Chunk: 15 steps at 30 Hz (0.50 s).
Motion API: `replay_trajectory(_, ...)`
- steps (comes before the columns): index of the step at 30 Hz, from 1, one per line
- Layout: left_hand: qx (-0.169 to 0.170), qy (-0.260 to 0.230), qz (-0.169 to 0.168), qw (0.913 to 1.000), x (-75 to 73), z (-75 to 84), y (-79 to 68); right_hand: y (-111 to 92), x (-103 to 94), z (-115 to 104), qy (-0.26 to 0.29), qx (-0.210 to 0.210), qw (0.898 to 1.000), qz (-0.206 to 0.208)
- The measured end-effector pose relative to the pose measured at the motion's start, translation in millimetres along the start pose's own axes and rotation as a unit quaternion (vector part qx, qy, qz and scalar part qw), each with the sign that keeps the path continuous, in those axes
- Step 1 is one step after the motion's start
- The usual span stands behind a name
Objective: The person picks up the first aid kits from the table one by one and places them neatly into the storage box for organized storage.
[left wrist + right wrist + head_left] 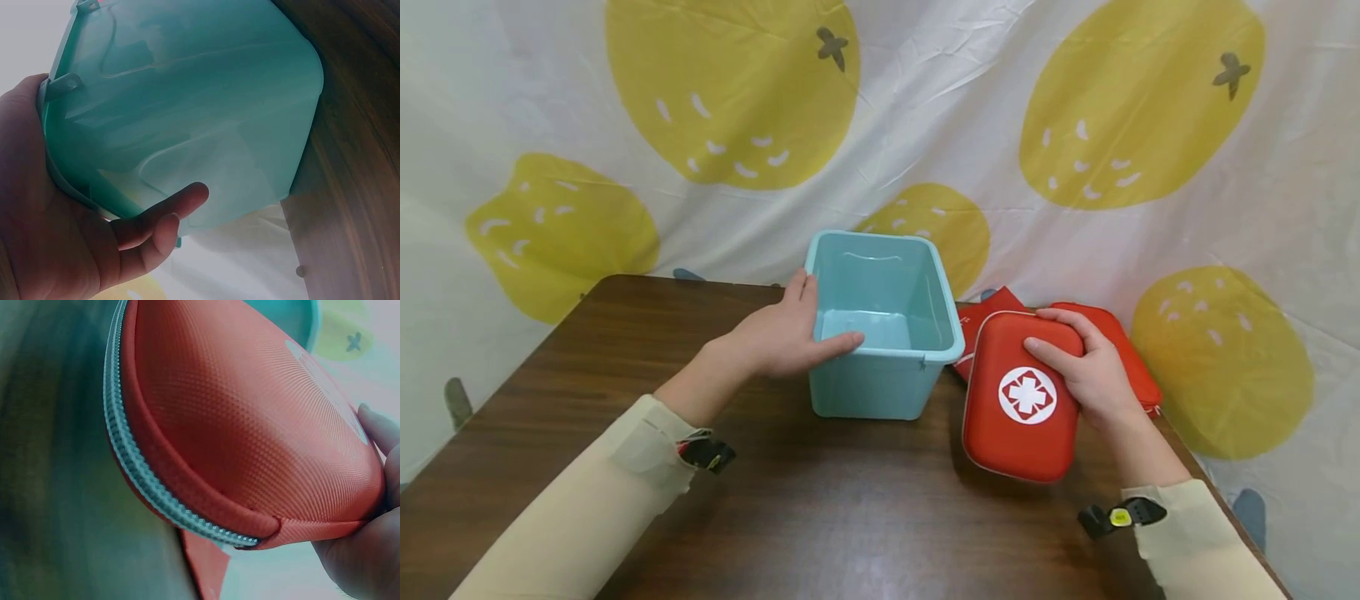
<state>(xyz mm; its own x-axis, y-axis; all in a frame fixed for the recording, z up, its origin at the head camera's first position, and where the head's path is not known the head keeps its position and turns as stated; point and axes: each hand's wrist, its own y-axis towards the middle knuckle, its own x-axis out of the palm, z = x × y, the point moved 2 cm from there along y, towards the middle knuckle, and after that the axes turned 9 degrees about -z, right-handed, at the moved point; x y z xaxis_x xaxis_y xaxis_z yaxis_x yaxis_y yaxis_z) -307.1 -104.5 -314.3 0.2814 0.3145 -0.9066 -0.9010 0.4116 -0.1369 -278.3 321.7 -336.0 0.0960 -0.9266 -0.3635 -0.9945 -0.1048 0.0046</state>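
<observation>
A light teal plastic bin stands upright on the table, its mouth facing up. My left hand rests against the bin's near left corner, the thumb lying over the front rim and the fingers extended along the left side. In the left wrist view, two fingers stretch out beside the bin's outer wall. My right hand grips a red zippered first-aid case by its upper right corner, thumb on the front. The case is held tilted, its white cross emblem facing me, to the right of the bin.
Behind the held case lie another red case, partly hidden, and a flat red item with white print. They are at the table's back right. A white curtain with yellow fruit prints hangs behind the dark wooden table.
</observation>
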Motion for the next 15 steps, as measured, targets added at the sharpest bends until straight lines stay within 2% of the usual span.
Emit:
replay_trajectory(7,-0.001,-0.006,0.0,1.0,-1.7,2.0,-3.2,1.2,-9.8,-19.8,0.067,-0.027,0.997,0.019)
replay_trajectory(15,0.002,-0.007,0.0,1.0,-1.0,2.4,-2.5,8.3,-18.6,-46.4,0.127,-0.086,0.987,0.039)
